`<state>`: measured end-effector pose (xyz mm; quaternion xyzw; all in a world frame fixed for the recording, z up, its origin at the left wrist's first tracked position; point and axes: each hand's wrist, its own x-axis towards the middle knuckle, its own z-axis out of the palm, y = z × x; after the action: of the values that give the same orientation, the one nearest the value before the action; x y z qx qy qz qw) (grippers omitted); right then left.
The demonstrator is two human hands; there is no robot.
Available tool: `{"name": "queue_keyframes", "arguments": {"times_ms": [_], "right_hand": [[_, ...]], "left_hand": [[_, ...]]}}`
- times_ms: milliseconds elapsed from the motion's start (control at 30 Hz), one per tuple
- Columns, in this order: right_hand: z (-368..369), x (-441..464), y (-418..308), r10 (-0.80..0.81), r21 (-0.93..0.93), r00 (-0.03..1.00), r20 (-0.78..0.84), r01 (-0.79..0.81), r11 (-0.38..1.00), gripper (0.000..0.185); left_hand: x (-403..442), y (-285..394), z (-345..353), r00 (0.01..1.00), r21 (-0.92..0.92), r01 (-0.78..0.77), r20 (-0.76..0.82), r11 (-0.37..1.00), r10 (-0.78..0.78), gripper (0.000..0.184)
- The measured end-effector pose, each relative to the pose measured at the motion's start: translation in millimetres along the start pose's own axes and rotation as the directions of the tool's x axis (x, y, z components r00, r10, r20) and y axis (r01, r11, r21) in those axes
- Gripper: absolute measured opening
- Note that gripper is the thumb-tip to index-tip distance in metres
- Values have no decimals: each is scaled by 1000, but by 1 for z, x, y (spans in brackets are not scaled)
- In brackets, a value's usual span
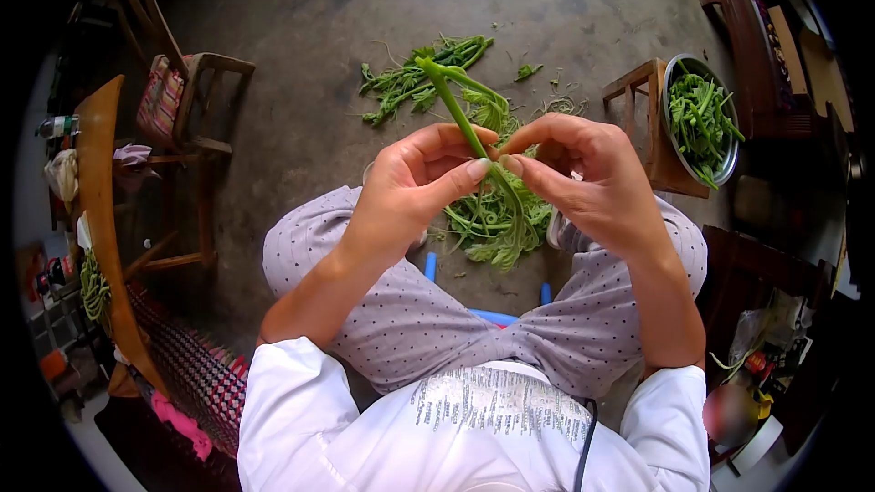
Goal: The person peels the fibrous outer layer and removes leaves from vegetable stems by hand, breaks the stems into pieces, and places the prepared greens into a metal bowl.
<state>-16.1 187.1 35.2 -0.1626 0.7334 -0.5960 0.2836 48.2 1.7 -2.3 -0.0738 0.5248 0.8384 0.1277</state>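
Observation:
A thick green leafy vine stem point(448, 102) slants up between my hands, its leaves folding over near the top. My left hand point(421, 173) pinches the stem between thumb and fingers. Close beside it, my right hand point(588, 173) is closed too, thumb and forefinger meeting at the same stem; whether they hold a peeled strand is too small to make out. Below them a heap of leafy greens and curly tendrils point(497, 228) lies on the floor between my feet. Farther off, a bunch of green stems point(410, 82) rests on the floor.
At the right, a metal bowl point(670, 118) of cut green stems stands on a wooden stool point(649, 128). A wooden chair point(187, 100) and a wooden table point(114, 219) are at the left. Loose scraps point(528, 71) lie on the concrete floor point(310, 27).

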Motion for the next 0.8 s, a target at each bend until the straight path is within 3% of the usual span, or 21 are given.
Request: {"name": "queue_keyframes", "arguments": {"times_ms": [167,433,800], "right_hand": [[7,1,-2,-119,-287,989,-93,88,954,11],[11,5,0,-111,-263,989,-93,83,961,11],[18,6,1,-149,-256,984,-96,120,959,8]], "left_hand": [[0,4,4,999,113,-38,-22,993,40,36],[1,-3,5,971,272,-210,-58,939,234,38],[0,-4,5,969,313,-213,-57,926,242,38]]}}
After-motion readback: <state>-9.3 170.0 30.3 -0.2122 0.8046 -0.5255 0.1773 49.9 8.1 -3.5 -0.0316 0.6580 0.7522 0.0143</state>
